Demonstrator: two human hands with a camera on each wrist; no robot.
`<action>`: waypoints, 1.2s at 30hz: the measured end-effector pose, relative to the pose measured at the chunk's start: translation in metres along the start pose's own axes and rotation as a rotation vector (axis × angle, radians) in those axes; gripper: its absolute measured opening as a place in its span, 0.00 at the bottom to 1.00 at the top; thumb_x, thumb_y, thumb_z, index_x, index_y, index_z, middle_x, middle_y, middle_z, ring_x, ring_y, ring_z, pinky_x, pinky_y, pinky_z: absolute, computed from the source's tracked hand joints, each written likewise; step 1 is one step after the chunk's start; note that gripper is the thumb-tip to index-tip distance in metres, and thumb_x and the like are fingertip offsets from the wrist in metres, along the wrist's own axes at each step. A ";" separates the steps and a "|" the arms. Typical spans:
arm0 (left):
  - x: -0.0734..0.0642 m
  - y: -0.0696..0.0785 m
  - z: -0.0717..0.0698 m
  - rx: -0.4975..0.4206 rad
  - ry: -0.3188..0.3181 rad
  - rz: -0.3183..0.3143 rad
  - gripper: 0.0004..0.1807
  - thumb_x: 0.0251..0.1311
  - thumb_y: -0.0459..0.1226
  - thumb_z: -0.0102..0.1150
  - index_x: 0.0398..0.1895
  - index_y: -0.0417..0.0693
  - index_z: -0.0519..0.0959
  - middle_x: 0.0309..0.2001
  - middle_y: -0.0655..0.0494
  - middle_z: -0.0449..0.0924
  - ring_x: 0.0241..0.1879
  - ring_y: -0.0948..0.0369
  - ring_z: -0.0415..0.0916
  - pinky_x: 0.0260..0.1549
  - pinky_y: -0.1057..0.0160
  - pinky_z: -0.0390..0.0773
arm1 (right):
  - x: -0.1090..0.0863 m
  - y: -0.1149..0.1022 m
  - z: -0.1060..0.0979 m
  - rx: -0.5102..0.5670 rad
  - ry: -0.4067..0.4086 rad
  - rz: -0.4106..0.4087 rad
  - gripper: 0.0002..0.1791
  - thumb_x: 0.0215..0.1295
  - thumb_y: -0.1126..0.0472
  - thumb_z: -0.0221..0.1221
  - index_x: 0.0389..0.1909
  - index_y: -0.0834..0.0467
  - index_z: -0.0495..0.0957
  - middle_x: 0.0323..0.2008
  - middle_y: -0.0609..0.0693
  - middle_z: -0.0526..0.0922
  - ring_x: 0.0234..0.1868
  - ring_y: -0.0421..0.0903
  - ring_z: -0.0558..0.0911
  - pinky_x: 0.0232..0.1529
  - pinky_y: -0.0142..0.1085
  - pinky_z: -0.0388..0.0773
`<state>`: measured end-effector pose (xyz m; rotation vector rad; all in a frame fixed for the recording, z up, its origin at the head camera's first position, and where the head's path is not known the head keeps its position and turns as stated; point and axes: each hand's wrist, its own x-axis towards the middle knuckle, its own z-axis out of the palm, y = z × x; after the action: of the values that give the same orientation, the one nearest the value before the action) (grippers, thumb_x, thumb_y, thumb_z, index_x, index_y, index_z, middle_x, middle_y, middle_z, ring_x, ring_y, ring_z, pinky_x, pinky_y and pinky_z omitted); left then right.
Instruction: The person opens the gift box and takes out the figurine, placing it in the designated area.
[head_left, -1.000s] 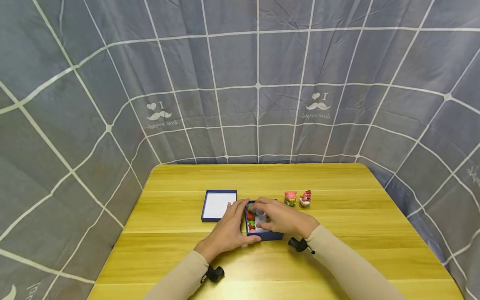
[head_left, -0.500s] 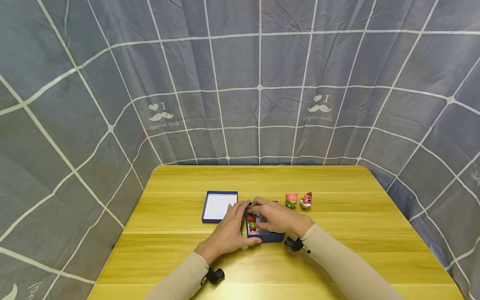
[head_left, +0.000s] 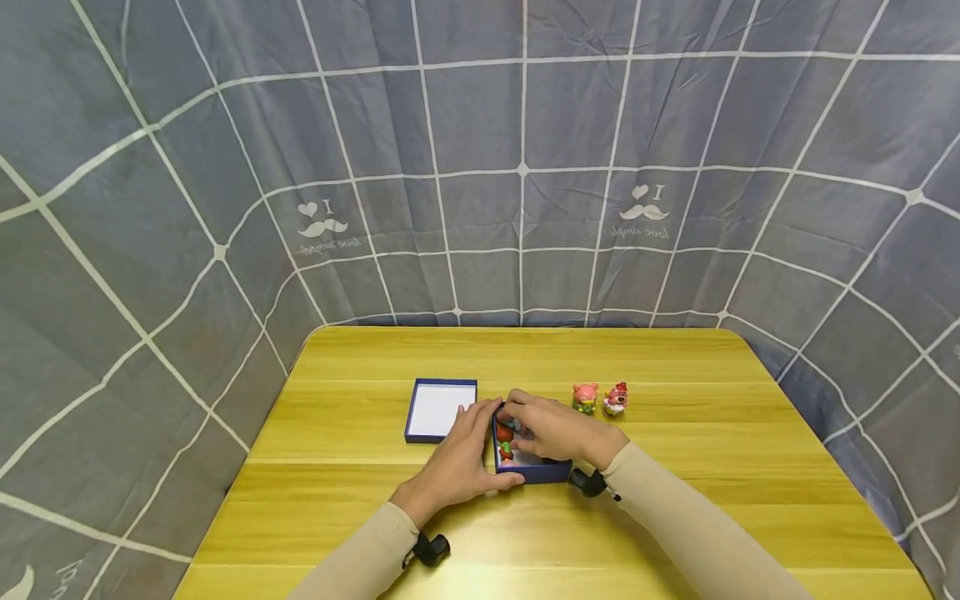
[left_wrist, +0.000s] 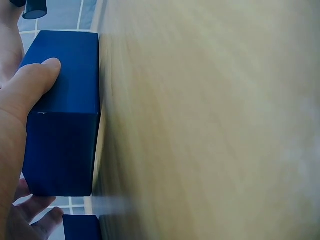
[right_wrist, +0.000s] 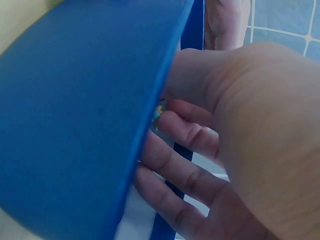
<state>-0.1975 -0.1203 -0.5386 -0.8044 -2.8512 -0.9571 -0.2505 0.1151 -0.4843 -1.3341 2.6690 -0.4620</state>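
I have the left hand (head_left: 467, 457) around the near left corner of the blue box (head_left: 543, 473), gripping it: in my left wrist view the thumb lies on the near wall, and the other fingers run along the left side toward the far corner. The box rests flat on the wooden table (head_left: 300, 467), about midway across its width, its white inside partly showing.

I have the right hand (head_left: 558, 429) over the box, fingers bent and reaching inside. In my right wrist view they dip past the rim, with a small yellow and turquoise patch beside 1 fingertip. I cannot tell whether they pinch anything, since the wall hides part of them.

Along the left wall inside I see 3 pieces in a row: a red piece (head_left: 504, 432), a green-and-red piece (head_left: 506, 451) nearer me, and a pinkish piece (head_left: 507, 463) at the near corner.

Left of the box sits a shallow blue-rimmed tray (head_left: 435, 408), white inside, its near right part behind the left fingers. Beyond the right hand, 2 figurines stand upright side by side: a pink-headed figurine (head_left: 585, 398) with a green lower part, and a red-topped figurine (head_left: 616, 400). Behind the table hangs a grey curtain (head_left: 480, 208) with white grid lines.
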 end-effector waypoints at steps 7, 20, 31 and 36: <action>0.000 -0.001 0.000 -0.003 0.003 -0.006 0.69 0.64 0.66 0.84 0.96 0.45 0.56 0.90 0.42 0.64 0.92 0.43 0.62 0.95 0.32 0.49 | 0.002 -0.002 -0.001 -0.036 -0.036 -0.008 0.26 0.81 0.62 0.74 0.75 0.63 0.86 0.57 0.54 0.84 0.40 0.37 0.78 0.42 0.30 0.80; -0.001 0.000 0.001 -0.008 0.006 -0.001 0.69 0.64 0.65 0.85 0.96 0.45 0.56 0.90 0.43 0.64 0.91 0.44 0.63 0.95 0.31 0.50 | 0.004 0.002 0.003 -0.007 -0.004 -0.012 0.22 0.78 0.64 0.75 0.69 0.62 0.87 0.50 0.53 0.86 0.41 0.40 0.81 0.42 0.30 0.82; 0.000 0.000 0.000 0.017 0.018 0.005 0.69 0.63 0.66 0.85 0.96 0.46 0.57 0.90 0.43 0.65 0.91 0.45 0.63 0.95 0.31 0.52 | 0.001 0.005 0.000 0.085 0.028 0.030 0.20 0.78 0.63 0.76 0.64 0.60 0.83 0.51 0.52 0.87 0.45 0.41 0.89 0.45 0.32 0.89; 0.001 0.000 -0.001 0.009 0.014 0.001 0.68 0.63 0.66 0.85 0.96 0.47 0.56 0.90 0.44 0.64 0.92 0.45 0.63 0.95 0.30 0.50 | 0.001 0.005 -0.001 0.126 0.028 0.030 0.18 0.81 0.60 0.75 0.63 0.59 0.83 0.50 0.52 0.87 0.42 0.41 0.87 0.42 0.30 0.86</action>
<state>-0.1982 -0.1202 -0.5380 -0.7952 -2.8407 -0.9453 -0.2550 0.1173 -0.4846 -1.2602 2.6295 -0.6380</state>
